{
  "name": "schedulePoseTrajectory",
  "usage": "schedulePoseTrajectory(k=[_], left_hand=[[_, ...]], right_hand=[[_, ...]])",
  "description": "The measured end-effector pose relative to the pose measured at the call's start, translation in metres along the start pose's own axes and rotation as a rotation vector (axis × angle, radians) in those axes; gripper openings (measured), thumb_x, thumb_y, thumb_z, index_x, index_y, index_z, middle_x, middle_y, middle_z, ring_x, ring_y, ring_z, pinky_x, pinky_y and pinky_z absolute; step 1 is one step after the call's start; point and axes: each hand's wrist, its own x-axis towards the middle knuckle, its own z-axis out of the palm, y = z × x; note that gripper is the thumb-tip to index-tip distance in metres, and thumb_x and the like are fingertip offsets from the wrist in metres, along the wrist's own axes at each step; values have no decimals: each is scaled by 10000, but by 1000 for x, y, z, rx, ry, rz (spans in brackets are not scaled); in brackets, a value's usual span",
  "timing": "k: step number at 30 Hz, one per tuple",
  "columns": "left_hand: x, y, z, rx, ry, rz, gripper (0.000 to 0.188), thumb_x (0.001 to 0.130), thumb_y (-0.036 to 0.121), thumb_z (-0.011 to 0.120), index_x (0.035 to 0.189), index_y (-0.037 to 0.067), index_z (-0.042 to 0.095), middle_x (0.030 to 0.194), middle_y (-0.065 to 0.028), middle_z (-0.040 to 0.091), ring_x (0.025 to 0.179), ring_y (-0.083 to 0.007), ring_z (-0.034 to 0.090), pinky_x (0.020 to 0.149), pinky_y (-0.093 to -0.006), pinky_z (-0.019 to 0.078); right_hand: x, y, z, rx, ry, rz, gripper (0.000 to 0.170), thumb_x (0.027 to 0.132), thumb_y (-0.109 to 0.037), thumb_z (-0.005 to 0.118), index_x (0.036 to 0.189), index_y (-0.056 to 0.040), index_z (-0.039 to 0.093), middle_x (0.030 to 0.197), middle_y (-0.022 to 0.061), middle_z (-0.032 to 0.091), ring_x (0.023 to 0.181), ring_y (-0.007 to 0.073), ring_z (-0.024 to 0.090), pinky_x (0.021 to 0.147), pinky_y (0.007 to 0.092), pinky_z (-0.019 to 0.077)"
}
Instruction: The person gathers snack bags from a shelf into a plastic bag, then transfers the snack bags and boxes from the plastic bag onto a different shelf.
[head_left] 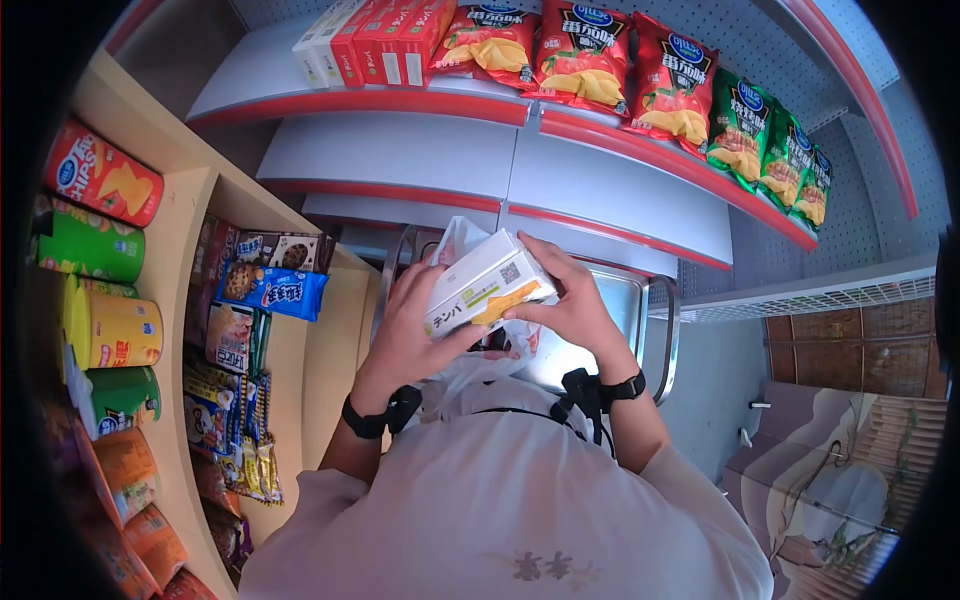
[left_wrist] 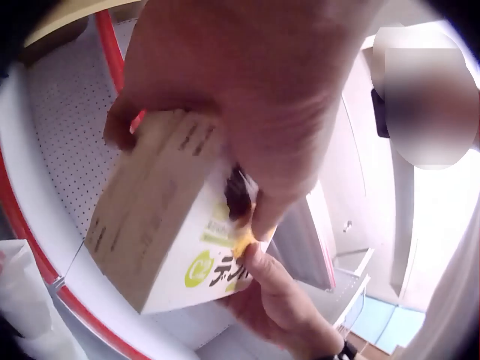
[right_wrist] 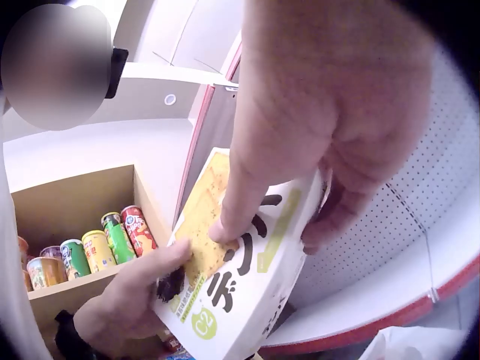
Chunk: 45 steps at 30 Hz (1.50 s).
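Both hands grip a white snack box [head_left: 492, 283] in front of the chest, its printed front tilted up toward the head camera. The left hand [head_left: 402, 318] holds the left end, thumb along the lower edge. At the right end, the right hand [head_left: 574, 306] has its fingers over the top edge and its thumb on the front. In the right wrist view the box [right_wrist: 244, 262] shows a yellow cracker picture and large black characters. The left wrist view shows a plain side of the box [left_wrist: 154, 202] and part of its front.
Behind the box hangs a white plastic bag [head_left: 462, 238] by a metal-framed cart [head_left: 660, 340]. Ahead, a shelf [head_left: 400, 98] carries red boxes [head_left: 405, 45], red chip bags [head_left: 585, 55] and green ones [head_left: 742, 130]. At left, a wooden shelf [head_left: 195, 215] holds canisters [head_left: 125, 330] and packaged snacks [head_left: 272, 288].
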Motion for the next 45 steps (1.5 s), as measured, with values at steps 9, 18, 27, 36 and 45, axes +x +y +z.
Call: schedulePoseTrajectory(k=[9, 18, 27, 36, 45], left_hand=[[-26, -77, 60, -1668, -394, -462, 599, 957, 365, 442, 1436, 43, 281, 1415, -102, 424, 1252, -290, 462, 1039, -447, 368], [5, -36, 57, -1882, -180, -489, 537, 977, 316, 391, 1450, 108, 246, 1424, -140, 371, 1308, -351, 378, 1030, -597, 314], [16, -25, 63, -1562, 117, -361, 662, 855, 174, 620, 1399, 40, 268, 1308, -127, 465, 1214, -239, 488, 987, -388, 448], [26, -10, 51, -951, 138, -149, 646, 776, 47, 698, 1299, -6, 321, 1194, -136, 523, 1086, -195, 560, 880, -337, 501], [38, -8, 60, -754, 203, -129, 770, 797, 119, 705, 1382, -22, 224, 1249, -177, 481, 1130, -246, 527, 917, -362, 462]], right_hand=[[-6, 21, -22, 296, -86, 253, 631, 694, -23, 799, 1267, 11, 537, 1220, 112, 588, 1087, 159, 558, 938, 302, 448], [-16, 0, -17, -304, 380, -179, 421, 679, -1, 722, 1053, -19, 529, 1057, 139, 612, 994, 275, 611, 840, 373, 497], [-5, -22, 10, -438, -26, -327, 549, 607, 10, 693, 1134, -40, 549, 1236, 156, 486, 1100, 373, 477, 919, 444, 449], [-4, -5, 5, -27, 31, -248, 648, 643, 8, 734, 1242, -63, 496, 1279, 153, 456, 1178, 296, 464, 1011, 396, 411], [0, 18, 4, 428, 254, 334, 583, 776, -1, 712, 1248, -18, 370, 1147, 148, 556, 1038, 184, 574, 881, 304, 473]])
